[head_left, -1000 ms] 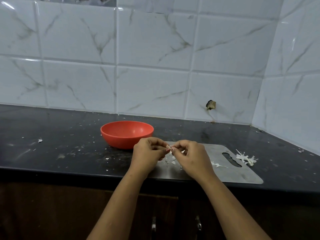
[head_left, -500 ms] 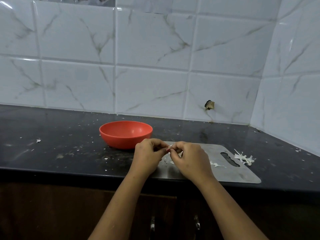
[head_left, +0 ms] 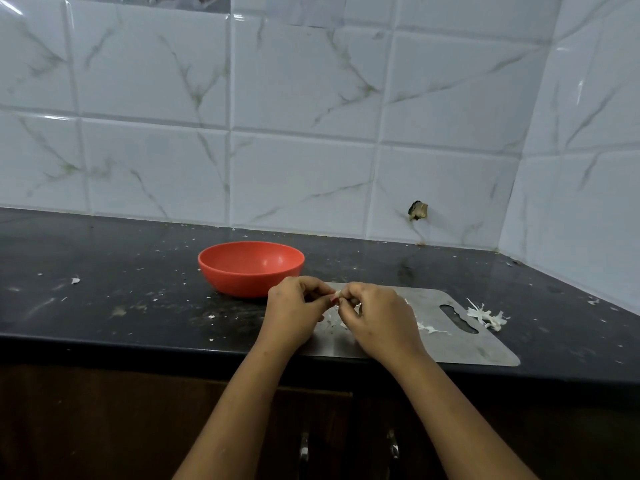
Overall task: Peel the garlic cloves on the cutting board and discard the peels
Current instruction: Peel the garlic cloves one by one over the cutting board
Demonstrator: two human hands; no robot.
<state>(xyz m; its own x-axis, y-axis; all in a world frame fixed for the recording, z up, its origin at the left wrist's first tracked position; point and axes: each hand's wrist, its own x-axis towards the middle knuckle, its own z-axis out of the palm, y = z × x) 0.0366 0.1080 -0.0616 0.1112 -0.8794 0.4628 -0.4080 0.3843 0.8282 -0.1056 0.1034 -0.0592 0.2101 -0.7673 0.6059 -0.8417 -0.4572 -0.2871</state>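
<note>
Over the metal cutting board, at the front edge of the dark table, the left hand and the right hand are meeting fingertip to fingertip. Both are curling their fingers and pinching a small pale garlic clove between them, holding it just above the board. Loose white peels are lying on the board beside the right hand, and another heap of peels is sitting on the table just past the board's handle slot. An orange bowl is standing behind the left hand, close to the board's far corner.
</note>
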